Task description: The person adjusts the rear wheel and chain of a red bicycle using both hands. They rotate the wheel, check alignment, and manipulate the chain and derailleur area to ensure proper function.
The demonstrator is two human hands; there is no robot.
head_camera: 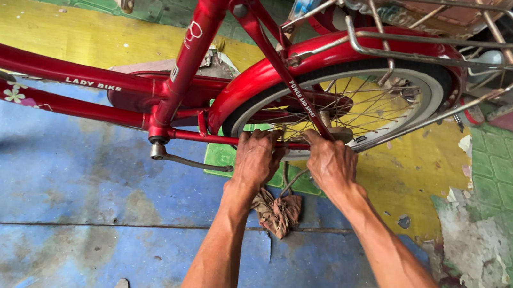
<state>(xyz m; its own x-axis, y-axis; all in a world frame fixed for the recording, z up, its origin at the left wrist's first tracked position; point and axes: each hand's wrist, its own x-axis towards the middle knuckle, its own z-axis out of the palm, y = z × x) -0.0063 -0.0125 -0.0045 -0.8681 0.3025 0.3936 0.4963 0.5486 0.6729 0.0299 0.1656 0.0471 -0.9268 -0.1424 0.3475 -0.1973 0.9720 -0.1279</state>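
Painted floor [69, 206], blue and yellow with green tile edges, under a red bicycle [189, 59].
Left hand [256, 160] and right hand [330, 162] curl their fingers onto the lower frame stay beside the rear wheel [364, 105], a rag [277, 212] dangling below; seemingly mid-wipe or adjustment, needing firm grip next.

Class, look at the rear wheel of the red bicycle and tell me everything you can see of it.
The rear wheel has a black tyre with a white sidewall, a metal rim and thin silver spokes. A glossy red mudguard curves over it, with a wire carrier rack above. It stands upright on the painted floor. The left hand and right hand reach in at its lower part.
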